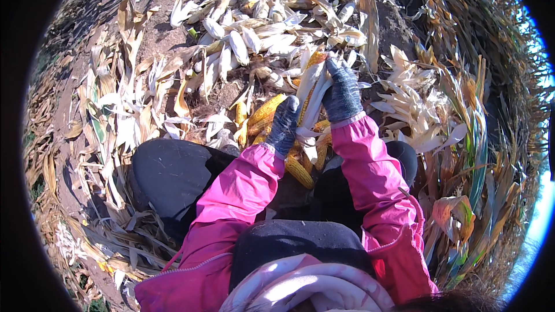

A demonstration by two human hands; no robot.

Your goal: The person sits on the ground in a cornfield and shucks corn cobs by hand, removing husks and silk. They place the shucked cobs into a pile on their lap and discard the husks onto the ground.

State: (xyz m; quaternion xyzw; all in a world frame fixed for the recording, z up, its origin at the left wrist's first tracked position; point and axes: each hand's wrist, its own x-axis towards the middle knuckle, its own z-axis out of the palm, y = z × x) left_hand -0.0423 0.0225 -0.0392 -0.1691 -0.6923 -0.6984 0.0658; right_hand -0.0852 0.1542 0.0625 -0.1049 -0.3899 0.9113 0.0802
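Note:
A partly husked ear of corn [317, 58] stands tilted between my gloved hands, its yellow kernels showing at the tip and along an opening in the pale husk [310, 89]. My left hand [284, 123] grips the ear low on its left side. On the right, my right hand [342, 91] has its fingers closed on husk leaves near the upper part of the ear. Bare yellow cobs [265, 112] lie beside my left hand. More husked ears [299, 172] rest below it, between my legs. My fingers hide part of the held ear.
A broad heap of ears in their husks [256, 30] lies on the soil ahead. Stripped husks [416, 99] are piled at the right, and dry leaves [125, 112] at the left. My bent knee [177, 177] borders the cobs. Dry cornstalks [468, 21] line the right side.

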